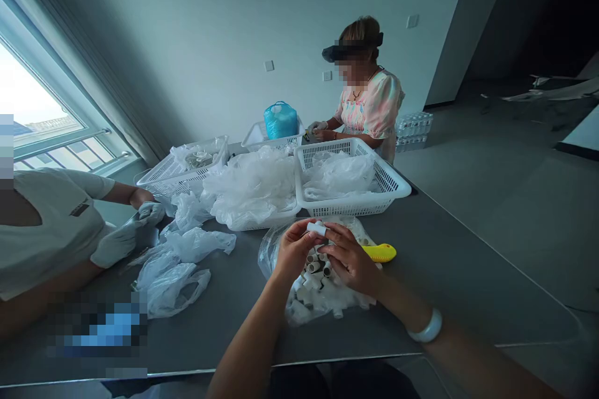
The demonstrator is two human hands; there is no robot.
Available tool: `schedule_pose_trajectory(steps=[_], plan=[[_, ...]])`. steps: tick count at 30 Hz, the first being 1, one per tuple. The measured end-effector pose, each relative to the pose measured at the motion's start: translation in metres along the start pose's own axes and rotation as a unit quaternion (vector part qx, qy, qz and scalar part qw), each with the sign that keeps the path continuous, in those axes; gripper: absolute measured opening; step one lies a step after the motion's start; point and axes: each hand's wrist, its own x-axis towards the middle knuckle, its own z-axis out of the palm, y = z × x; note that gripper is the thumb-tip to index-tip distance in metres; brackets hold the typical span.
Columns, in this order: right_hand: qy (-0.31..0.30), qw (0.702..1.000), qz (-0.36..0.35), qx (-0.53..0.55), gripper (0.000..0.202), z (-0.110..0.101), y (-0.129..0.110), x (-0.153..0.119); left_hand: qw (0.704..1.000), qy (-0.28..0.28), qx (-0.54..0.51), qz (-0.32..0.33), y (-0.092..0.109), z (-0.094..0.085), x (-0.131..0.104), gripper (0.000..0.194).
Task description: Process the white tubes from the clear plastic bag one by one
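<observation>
A small white plastic pipe fitting (pixel 317 229) is held up between my two hands. My left hand (pixel 294 250) is closed on it, thumb and fingers pinching its left side. The fingers of my right hand (pixel 354 260) curl against its right end. Below lies a heap of similar white pipe fittings (pixel 305 292), some showing round open ends, on a clear plastic bag (pixel 267 250). A yellow-handled tool (pixel 381 253) lies beside my right hand, which hides the rest of it, so its kind is unclear.
Behind the bag stand white baskets (pixel 374 202) with clear plastic bags (pixel 255 184). Loose bags (pixel 180 290) cover the table's left side, near a gloved co-worker (pixel 115 246). Another person (pixel 367 100) works at the far end, by a blue bag (pixel 281 121).
</observation>
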Motion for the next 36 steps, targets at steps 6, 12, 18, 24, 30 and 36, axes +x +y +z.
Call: schedule_pose_trajectory(steps=[6, 12, 18, 24, 30, 36], plan=[[-0.018, 1.0, 0.0, 0.019, 0.028, -0.001, 0.0, -0.002, 1.0, -0.006, 0.005, 0.0, 0.0, -0.002, -0.001, 0.036], [-0.038, 0.999, 0.002, 0.037, 0.029, -0.003, 0.0, -0.001, 1.0, -0.015, 0.016, -0.003, 0.001, 0.0, -0.003, 0.03], [-0.04, 0.997, 0.018, 0.058, 0.027, -0.003, 0.0, -0.001, 0.999, -0.039, 0.025, -0.024, 0.006, 0.001, -0.004, 0.027], [-0.059, 0.998, 0.016, 0.025, 0.03, -0.004, -0.001, -0.001, 0.998, -0.042, 0.048, -0.025, 0.006, 0.002, -0.005, 0.026], [-0.047, 0.997, 0.02, 0.05, 0.029, -0.002, 0.0, -0.002, 0.997, -0.034, 0.062, -0.024, 0.001, 0.001, -0.004, 0.024], [-0.036, 0.977, 0.123, 0.172, 0.018, 0.0, 0.0, -0.004, 0.99, -0.022, 0.12, 0.074, -0.006, -0.002, 0.0, 0.021]])
